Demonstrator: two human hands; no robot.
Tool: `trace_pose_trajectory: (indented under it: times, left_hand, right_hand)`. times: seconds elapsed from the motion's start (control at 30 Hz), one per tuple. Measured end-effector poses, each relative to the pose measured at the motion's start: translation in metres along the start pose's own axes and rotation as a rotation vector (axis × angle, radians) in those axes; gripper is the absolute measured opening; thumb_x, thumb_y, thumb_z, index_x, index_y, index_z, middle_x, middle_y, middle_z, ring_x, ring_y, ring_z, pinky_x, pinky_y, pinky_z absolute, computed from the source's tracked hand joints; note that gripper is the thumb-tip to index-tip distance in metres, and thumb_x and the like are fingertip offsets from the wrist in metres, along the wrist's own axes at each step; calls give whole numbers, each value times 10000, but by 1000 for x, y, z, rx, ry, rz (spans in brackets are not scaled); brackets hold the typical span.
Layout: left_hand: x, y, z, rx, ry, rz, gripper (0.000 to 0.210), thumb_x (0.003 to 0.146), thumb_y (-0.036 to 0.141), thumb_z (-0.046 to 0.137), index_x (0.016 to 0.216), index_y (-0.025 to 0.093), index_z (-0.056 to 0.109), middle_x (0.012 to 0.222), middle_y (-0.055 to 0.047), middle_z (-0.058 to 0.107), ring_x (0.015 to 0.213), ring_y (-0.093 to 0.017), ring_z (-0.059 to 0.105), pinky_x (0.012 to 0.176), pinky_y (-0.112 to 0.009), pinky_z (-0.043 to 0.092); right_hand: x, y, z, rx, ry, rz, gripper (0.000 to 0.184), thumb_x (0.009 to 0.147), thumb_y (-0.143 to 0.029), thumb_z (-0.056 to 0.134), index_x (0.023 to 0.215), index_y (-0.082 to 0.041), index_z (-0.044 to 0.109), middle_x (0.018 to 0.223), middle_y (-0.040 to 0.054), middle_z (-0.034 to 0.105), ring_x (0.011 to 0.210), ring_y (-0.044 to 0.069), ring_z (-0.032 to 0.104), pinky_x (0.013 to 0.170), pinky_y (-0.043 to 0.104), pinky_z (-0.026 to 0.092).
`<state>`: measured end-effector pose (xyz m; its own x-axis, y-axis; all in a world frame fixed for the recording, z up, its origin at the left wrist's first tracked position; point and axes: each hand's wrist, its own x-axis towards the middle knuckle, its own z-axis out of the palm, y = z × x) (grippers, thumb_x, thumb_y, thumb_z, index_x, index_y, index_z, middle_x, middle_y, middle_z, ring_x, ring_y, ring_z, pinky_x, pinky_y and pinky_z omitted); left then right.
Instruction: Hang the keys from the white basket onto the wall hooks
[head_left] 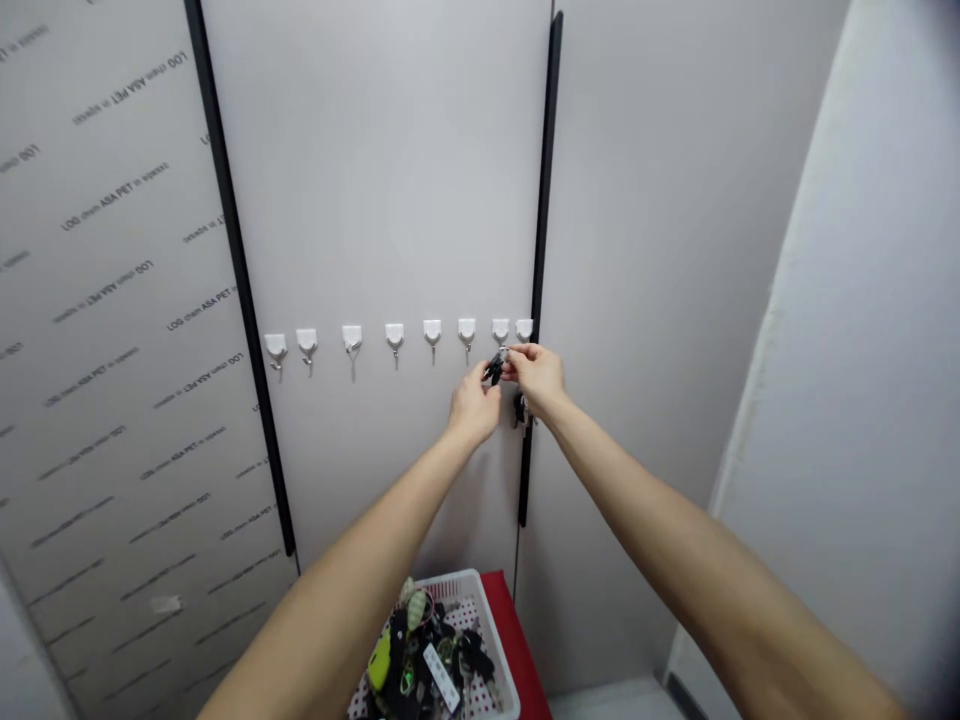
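Note:
My left hand is closed on a small bunch of black-headed keys, held just below the white adhesive hooks. From the right, my right hand pinches the metal ring end of the same bunch, close under the second hook from the right. Whether the ring touches that hook is hidden by my fingers. Behind my right wrist, another dark bunch of keys hangs below the rightmost hook.
More white hooks run leftward along the grey cabinet door, between black vertical handles. Below my arms, a white plastic basket of keys and fobs sits on a red surface. A white wall stands at right.

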<state>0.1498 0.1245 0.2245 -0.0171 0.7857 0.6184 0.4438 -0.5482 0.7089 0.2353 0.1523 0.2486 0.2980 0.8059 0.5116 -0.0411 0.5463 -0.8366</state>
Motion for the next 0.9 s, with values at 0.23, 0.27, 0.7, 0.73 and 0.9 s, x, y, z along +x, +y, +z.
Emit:
trace_pose_trajectory:
  times: [0.23, 0.27, 0.7, 0.73, 0.9]
  left_hand:
    - [18, -1, 7, 73, -16, -82, 414, 626, 108, 421, 1039, 130, 408, 995, -104, 512, 873, -180, 483, 769, -321, 355]
    - [16, -4, 6, 86, -19, -78, 416, 625, 107, 421, 1040, 121, 405, 1003, -108, 504, 883, -179, 477, 778, -320, 351]
    - [-163, -127, -12, 530, -532, -24, 349, 636, 314, 354, 921, 151, 472, 907, -88, 544, 851, -203, 491, 733, -346, 378]
    - [-175, -131, -12, 606, -595, 26, 328, 636, 309, 354, 897, 160, 486, 900, -86, 550, 861, -213, 486, 739, -354, 369]
    - [-204, -135, -15, 888, -684, 251, 288, 639, 289, 333, 806, 169, 536, 887, -88, 565, 905, -250, 447, 751, -396, 324]
  right_hand:
    - [25, 4, 4, -286, 32, 0, 147, 618, -75, 386, 679, -122, 510, 515, -7, 518, 448, 78, 497, 478, 232, 438]
    - [25, 5, 4, -345, 25, -39, 172, 618, -70, 380, 710, -117, 518, 555, 7, 536, 493, 87, 513, 523, 247, 439]
    - [-189, 118, -45, -1034, -892, -52, 196, 659, -222, 420, 797, -160, 544, 792, 39, 574, 751, 143, 507, 633, 262, 405]
    - [-203, 126, -48, -1106, -984, 5, 194, 643, -243, 443, 777, -154, 551, 798, 55, 575, 770, 170, 504, 622, 290, 410]
    - [-224, 139, -54, -1179, -1068, 10, 273, 620, -269, 464, 873, -179, 513, 950, 69, 523, 866, 210, 459, 631, 362, 412]
